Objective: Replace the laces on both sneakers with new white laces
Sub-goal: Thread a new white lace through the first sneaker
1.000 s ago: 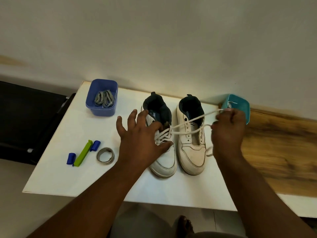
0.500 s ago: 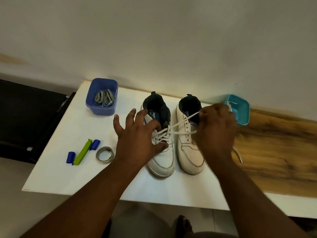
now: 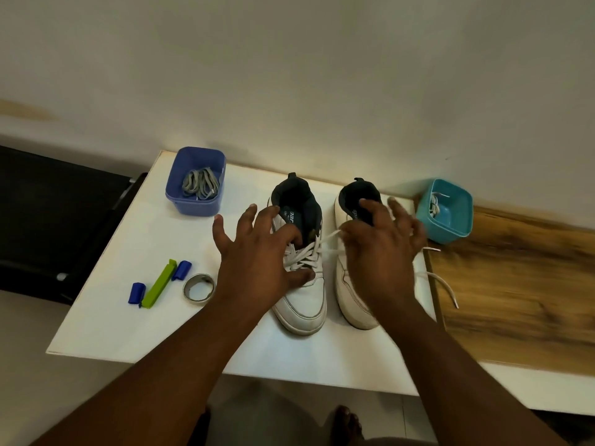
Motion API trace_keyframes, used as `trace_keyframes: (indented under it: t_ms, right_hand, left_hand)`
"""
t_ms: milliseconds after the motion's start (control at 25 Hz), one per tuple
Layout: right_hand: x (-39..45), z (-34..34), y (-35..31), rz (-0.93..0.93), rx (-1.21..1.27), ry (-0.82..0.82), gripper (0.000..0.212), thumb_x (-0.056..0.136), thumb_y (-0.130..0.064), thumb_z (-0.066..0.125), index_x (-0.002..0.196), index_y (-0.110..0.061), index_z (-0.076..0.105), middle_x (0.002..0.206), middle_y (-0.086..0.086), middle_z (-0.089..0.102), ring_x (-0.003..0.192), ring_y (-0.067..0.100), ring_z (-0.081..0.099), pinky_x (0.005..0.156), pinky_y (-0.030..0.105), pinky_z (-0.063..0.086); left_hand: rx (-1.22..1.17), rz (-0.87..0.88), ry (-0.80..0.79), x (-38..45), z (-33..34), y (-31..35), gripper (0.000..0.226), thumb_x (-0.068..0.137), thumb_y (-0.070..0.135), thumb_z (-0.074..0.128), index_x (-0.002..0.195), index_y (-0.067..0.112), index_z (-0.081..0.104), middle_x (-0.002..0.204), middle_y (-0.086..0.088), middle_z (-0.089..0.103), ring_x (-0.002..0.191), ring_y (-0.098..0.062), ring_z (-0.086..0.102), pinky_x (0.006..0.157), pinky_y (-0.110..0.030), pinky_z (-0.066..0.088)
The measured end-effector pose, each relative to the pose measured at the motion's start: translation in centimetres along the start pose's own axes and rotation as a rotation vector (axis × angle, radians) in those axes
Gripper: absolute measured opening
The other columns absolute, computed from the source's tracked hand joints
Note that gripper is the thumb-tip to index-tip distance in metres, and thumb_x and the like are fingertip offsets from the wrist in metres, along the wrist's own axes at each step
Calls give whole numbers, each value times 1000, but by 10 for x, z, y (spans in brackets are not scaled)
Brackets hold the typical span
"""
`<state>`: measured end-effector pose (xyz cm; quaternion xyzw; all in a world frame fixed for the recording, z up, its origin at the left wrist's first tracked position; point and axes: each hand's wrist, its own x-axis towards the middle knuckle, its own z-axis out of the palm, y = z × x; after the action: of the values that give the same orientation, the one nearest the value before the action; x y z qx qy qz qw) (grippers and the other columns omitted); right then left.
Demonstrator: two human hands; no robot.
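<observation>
Two white sneakers stand side by side on the white table [image 3: 128, 317], toes toward me. My left hand [image 3: 257, 262] rests with spread fingers on the left sneaker [image 3: 302, 312], pressing its white lace [image 3: 306, 255] over the eyelets. Two strands of that lace run right and pass under my right hand [image 3: 383, 252], which hovers with fingers spread over the right sneaker [image 3: 351, 300]. The loose lace ends [image 3: 446, 286] trail out to the right onto the wood. No grip on the lace shows.
A blue tub [image 3: 174, 191] at the back left holds grey laces [image 3: 199, 183]. A teal tub [image 3: 454, 223] at the back right holds a white lace [image 3: 434, 204]. A green and blue clip [image 3: 157, 284] and a tape ring [image 3: 199, 287] lie left. A wooden surface [image 3: 515, 284] adjoins on the right.
My right hand came back left from beside the teal tub to above the right sneaker and opened its fingers. The taut lace went slack, its ends dropping on the right. My left hand stayed.
</observation>
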<state>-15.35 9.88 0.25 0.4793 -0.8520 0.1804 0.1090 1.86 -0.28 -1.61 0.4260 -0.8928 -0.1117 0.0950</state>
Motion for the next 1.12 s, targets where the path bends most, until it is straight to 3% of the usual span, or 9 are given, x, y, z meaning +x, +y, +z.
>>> trace_keyframes:
  t_ms: [80, 160, 280, 360, 440, 720, 920, 1040, 1120]
  right_hand:
    - [13, -17, 25, 322, 123, 207, 15, 91, -40, 66, 99, -31, 76, 139, -1, 57, 138, 32, 42, 115, 59, 28]
    - [17, -27, 38, 548, 241, 267, 23, 89, -46, 64, 105, -32, 74, 143, -1, 51, 139, 31, 41, 115, 63, 29]
    - [4, -14, 14, 315, 155, 52, 37, 90, -36, 73, 126, -38, 67, 158, 5, 34, 152, 34, 20, 122, 60, 12]
    - [-7, 2, -7, 35, 59, -87, 33, 89, -33, 76, 121, -40, 70, 162, 4, 35, 155, 35, 14, 120, 57, 11]
    - [-9, 11, -14, -62, 26, -141, 18, 90, -32, 75, 107, -38, 76, 159, 4, 42, 155, 36, 17, 118, 56, 13]
    - [0, -2, 4, 123, 25, 54, 13, 92, -27, 74, 104, -32, 73, 151, 7, 48, 148, 38, 28, 116, 58, 20]
    - [1, 1, -6, 14, 32, -73, 21, 84, -36, 82, 101, -32, 71, 150, 5, 45, 148, 33, 24, 116, 54, 20]
    - [-6, 0, -1, -51, -166, -224, 19, 83, -42, 80, 100, -36, 76, 162, 7, 36, 155, 38, 10, 121, 60, 8]
    - [-9, -3, 3, -22, -234, -166, 10, 89, -35, 74, 98, -35, 76, 161, 10, 38, 155, 42, 13, 121, 64, 7]
  left_hand:
    - [-15, 0, -7, 1, -1, -1, 60, 70, 84, 61, 117, 47, 53, 162, 6, 27, 154, -25, 13, 116, -66, 3]
    - [-21, -6, -19, 1, 0, -1, 60, 70, 83, 62, 117, 47, 52, 163, 7, 25, 154, -24, 10, 116, -66, 2]
    - [-5, -2, -17, 1, 0, 1, 62, 70, 84, 61, 120, 48, 51, 163, 6, 25, 155, -23, 11, 116, -67, 2]
    - [5, 0, -21, 1, 0, 1, 64, 71, 85, 59, 122, 47, 50, 164, 6, 24, 155, -23, 10, 116, -67, 2]
    - [9, 2, -28, 1, -1, 0, 64, 72, 86, 57, 123, 47, 50, 164, 6, 23, 155, -23, 10, 117, -66, 1]
    - [0, -4, -39, -1, -3, 3, 61, 73, 82, 61, 121, 46, 50, 163, 5, 23, 155, -23, 9, 116, -67, 3]
    - [12, -5, -45, 0, -4, 1, 63, 72, 85, 59, 122, 47, 50, 164, 5, 24, 155, -24, 9, 116, -67, 1]
    - [-2, 1, -24, 2, -4, 1, 59, 72, 83, 61, 118, 46, 52, 161, 5, 28, 155, -23, 10, 116, -66, -1]
    - [-18, 7, -10, 1, -7, 0, 56, 72, 81, 63, 115, 46, 53, 159, 5, 30, 155, -23, 11, 116, -66, -1]
